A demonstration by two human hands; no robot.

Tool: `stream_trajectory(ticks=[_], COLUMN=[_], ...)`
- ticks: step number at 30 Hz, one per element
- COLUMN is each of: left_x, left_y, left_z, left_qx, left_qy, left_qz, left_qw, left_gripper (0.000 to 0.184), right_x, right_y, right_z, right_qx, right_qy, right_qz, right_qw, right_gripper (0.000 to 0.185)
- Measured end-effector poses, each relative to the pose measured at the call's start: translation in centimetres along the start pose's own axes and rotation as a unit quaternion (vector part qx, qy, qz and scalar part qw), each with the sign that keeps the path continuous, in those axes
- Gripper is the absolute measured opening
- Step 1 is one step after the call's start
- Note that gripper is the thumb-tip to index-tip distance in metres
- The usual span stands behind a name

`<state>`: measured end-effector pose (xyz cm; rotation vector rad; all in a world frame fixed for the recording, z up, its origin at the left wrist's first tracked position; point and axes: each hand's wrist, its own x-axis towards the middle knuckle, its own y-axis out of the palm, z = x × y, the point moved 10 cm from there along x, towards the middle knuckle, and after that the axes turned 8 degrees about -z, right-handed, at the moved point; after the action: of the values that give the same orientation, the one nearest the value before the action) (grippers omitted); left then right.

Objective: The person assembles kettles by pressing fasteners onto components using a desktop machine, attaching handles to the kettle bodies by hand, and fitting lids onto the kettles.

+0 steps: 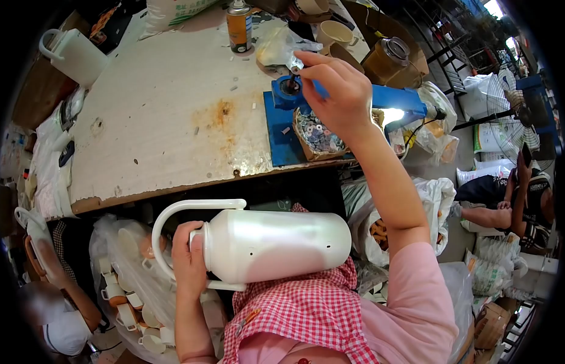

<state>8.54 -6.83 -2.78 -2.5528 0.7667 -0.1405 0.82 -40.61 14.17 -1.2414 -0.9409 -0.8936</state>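
Low in front of the rust-stained tabletop, I saw the pearly, cylindrical jug lying sideways over the checked apron, the left hand wrapped around its neck. The right hand had its fingertips close together at the blue press; I couldn't tell whether they pinched anything. I judged the slick barrel needed a firm hold against rolling.

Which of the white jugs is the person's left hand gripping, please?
The white jug lying across the checked apron: the left hand is around its neck. The other white jugs are farther left.
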Motion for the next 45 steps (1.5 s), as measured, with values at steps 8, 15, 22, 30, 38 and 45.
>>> stream_trajectory(ticks=[8,15,22,30,38,45], left_x=[-1.2,2.9,8.9,19.0,19.0,19.6], left_y=[-14.5,-18.8,-19.2,-2.2,8.4,9.2], left_z=[0.3,-2.4,-3.6,-12.0,-13.9,-14.0], left_qx=[0.015,-0.009,0.073,-0.101,-0.169,-0.181], left_qy=[-0.064,-0.041,0.004,0.065,0.105,0.090], left_qz=[-0.256,-0.362,-0.312,-0.093,-0.043,-0.031], left_qw=[0.965,0.931,0.947,0.988,0.979,0.979], left_gripper=[0.033,0.042,0.037,0.043,0.027,0.027], right_x=[-13.6,-9.2,-4.7,-9.6,-14.0,-13.6], right_y=[-0.3,3.9,5.2,-5.0,-11.4,-11.4], right_z=[4.0,4.1,3.1,-8.6,-14.5,-15.2], right_qx=[0.361,0.481,0.397,0.321,0.229,0.230], right_qy=[0.554,0.622,0.530,0.590,0.592,0.595], right_qz=[0.239,-0.083,0.049,-0.118,-0.119,-0.115], right_qw=[0.711,0.612,0.748,0.732,0.763,0.762], right_gripper=[0.036,0.046,0.033,0.036,0.040,0.042])
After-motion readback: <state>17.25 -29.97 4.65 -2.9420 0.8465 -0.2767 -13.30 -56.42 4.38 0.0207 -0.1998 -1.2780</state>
